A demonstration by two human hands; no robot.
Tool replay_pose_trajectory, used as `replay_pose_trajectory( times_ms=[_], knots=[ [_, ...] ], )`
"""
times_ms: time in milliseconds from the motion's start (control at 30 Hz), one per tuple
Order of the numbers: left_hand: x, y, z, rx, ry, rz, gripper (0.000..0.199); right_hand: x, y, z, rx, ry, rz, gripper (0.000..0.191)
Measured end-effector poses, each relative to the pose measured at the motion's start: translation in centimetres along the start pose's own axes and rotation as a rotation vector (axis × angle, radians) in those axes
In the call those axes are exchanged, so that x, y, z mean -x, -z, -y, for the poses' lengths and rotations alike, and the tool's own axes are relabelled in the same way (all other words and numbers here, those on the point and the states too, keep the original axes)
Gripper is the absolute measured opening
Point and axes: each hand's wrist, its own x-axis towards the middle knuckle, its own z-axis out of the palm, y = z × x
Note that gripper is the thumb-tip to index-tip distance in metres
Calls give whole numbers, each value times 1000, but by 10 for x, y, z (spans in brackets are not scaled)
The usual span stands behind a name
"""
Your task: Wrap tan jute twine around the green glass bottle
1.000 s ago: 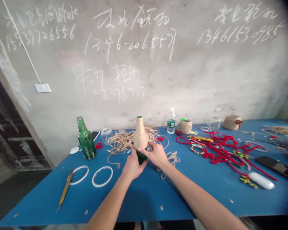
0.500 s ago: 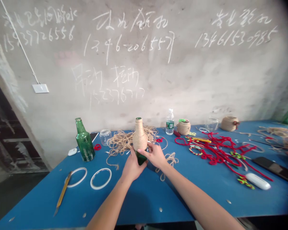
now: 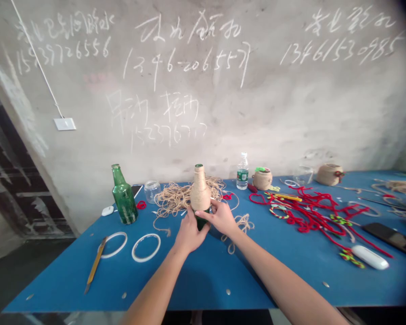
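Observation:
A green glass bottle (image 3: 200,191), its neck and shoulder wound with tan jute twine, stands upright in front of me, bare green glass showing low down. My left hand (image 3: 190,231) is closed round its lower left side. From the right, my right hand (image 3: 220,218) grips the bottle, its thumb lying across the glass at the lower edge of the winding. A small white strip (image 3: 213,199) pokes out by the right fingertips; what it is I cannot make out. Behind the bottle spreads a loose heap of jute twine (image 3: 172,198). Another twine bundle (image 3: 242,225) lies right of my right hand.
Left are a bare green bottle (image 3: 124,198), a glass jar (image 3: 152,192), white rings (image 3: 146,247) and a yellow-handled craft knife (image 3: 95,266). Right lie red cords (image 3: 304,210), a dark phone (image 3: 389,237), a water bottle (image 3: 242,174) and a twine-wrapped pot (image 3: 262,179).
The view has swung slightly left, so everything appears a little further right. Both hands keep their hold on the twine-wound bottle, with hardly any shift of the fingers.

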Motion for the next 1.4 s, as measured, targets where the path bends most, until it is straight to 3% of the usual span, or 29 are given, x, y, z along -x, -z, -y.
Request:
replay_pose_trajectory(
  times_ms=[300, 500, 867, 1233, 1400],
  knots=[
    [-1, 11, -11, -146, 47, -17, 61, 3, 2, 1, 86, 9, -52, 53],
    [-1, 11, -12, -200, 26, -40, 67, 3, 3, 1, 101, 19, -53, 54],
    [1, 0, -3, -2, -62, -131, 81, 3, 0, 4, -73, 33, 20, 54],
    [-3, 3, -3, 44, -39, -73, 59, 6, 2, 6, 233, -16, -79, 48],
    [-4, 7, -3, 44, -26, -55, 54, 7, 2, 7, 270, -42, -91, 45]
  ],
)
